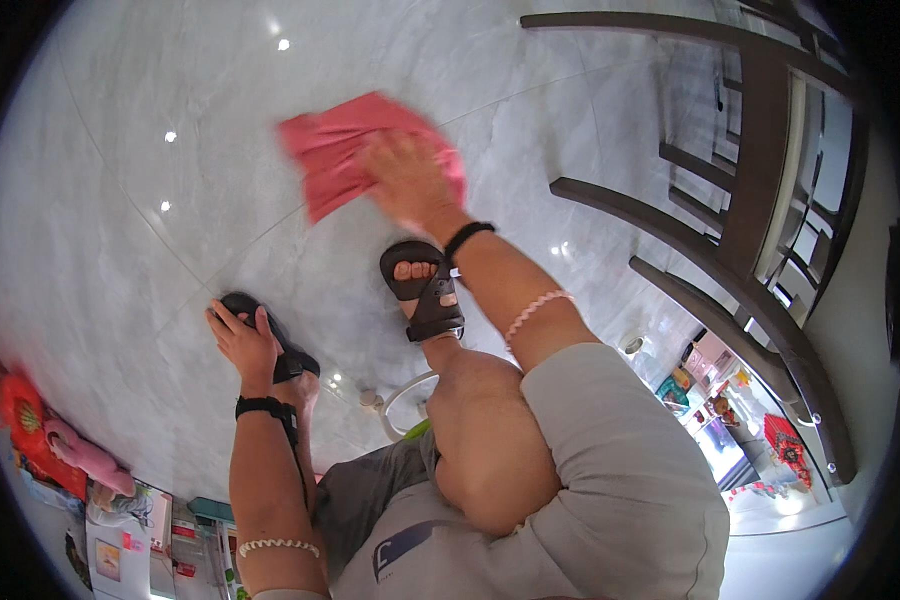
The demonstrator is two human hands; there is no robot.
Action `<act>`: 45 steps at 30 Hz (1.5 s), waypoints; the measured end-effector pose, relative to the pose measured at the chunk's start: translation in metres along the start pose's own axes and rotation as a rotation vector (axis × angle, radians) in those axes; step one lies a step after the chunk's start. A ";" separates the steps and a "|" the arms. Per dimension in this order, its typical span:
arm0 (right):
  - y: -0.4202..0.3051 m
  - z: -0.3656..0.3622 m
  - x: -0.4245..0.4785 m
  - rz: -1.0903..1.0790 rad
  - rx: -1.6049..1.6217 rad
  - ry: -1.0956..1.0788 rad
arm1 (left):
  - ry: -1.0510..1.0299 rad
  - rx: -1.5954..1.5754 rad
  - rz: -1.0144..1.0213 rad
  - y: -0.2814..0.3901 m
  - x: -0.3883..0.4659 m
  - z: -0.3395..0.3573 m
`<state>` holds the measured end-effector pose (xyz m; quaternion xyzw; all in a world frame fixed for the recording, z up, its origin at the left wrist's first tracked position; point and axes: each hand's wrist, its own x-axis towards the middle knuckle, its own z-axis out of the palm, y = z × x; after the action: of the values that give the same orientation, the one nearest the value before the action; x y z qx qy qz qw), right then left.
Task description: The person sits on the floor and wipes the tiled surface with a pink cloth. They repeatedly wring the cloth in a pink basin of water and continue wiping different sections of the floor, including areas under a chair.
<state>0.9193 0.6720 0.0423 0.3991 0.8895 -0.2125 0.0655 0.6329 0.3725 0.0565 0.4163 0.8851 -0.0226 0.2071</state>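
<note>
My right hand (409,176) lies spread and blurred on a pink cloth (337,154), pressed flat against the glossy grey tiled floor (225,180). The cloth reaches out to the left of the hand, and part of it shows on the right. My left hand (244,337) has its fingers apart over a black sandal (292,360) on one foot; whether it touches the sandal, I cannot tell. A dark brown sandal (424,289) is on the other foot, just below the right hand. Both wrists wear black bands.
Dark wooden furniture with long curved legs (645,210) stands on the right. A white curved tube (397,397) lies behind the feet. Red and pink items (90,457) are at the lower left. Shelves with colourful goods (690,382) appear at the lower right.
</note>
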 end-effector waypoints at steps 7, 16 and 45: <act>0.165 -0.016 -0.068 0.680 -0.201 0.262 | 0.010 -0.015 0.016 0.006 0.003 -0.002; 0.060 0.045 -0.111 0.812 -0.019 0.179 | -0.020 0.015 -0.089 0.010 0.002 -0.003; 0.083 0.001 0.169 0.809 -0.219 0.609 | -0.291 -0.117 -0.196 0.025 0.012 -0.026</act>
<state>0.8668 0.8360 -0.0339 0.7457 0.6598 0.0501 -0.0779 0.6355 0.4029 0.0795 0.3075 0.8820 -0.0513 0.3533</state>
